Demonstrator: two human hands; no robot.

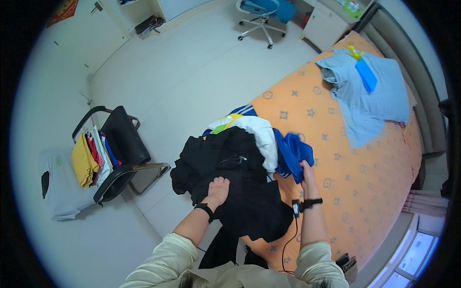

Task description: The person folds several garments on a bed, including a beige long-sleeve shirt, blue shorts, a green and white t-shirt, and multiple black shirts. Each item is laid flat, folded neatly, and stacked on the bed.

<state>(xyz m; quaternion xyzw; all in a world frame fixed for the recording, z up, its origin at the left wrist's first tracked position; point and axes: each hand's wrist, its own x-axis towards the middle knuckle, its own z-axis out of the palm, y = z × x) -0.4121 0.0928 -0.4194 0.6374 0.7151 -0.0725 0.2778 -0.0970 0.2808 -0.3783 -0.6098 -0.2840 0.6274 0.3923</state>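
A heap of clothes lies at the near left edge of the bed, with a black garment point(245, 201) on top. My left hand point(219, 190) rests on this garment, fingers laid flat and slightly bent. To the right, my right hand point(308, 174) grips the edge of a blue garment point(291, 152) that is bunched up beside the heap. Between the black and blue pieces shows a white garment point(261, 134). Behind them, a blue striped piece point(245, 110) and a bit of yellow and green cloth stick out. Much of the heap's lower part is hidden under the black garment.
An orange patterned sheet point(353, 168) covers the bed. Light blue clothing point(370, 101) with a bright blue flat item point(366, 75) lies at its far right. On the left, a black chair point(126, 137) holds folded clothes point(86, 161). A swivel chair point(261, 21) stands far back.
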